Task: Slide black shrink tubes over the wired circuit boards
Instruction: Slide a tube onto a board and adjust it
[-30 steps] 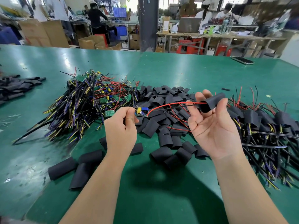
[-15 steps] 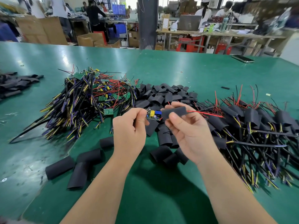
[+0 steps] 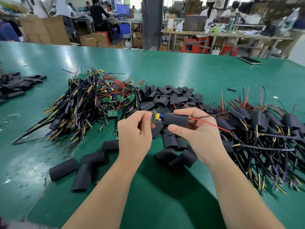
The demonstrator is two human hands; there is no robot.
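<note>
A circuit board point(image 3: 156, 116) is pinched in the curled left grip point(image 3: 134, 134). A black shrink tube point(image 3: 175, 119) is clasped by the right grip point(image 3: 196, 133), its mouth at the board's end.

- A heap of bare wired boards point(image 3: 92, 103) lies left of centre on the surface point(image 3: 181, 71).
- Loose shrink tubes point(image 3: 168, 96) are heaped just right of it, behind the left hand point(image 3: 134, 134) and right hand point(image 3: 198, 138).
- Sleeved boards point(image 3: 264, 129) pile at the right.
- Stray tubes point(image 3: 82, 166) lie near left; another tube pile point(image 3: 16, 85), far left.
- The held tube point(image 3: 175, 119) sits right of the held board point(image 3: 156, 117).
</note>
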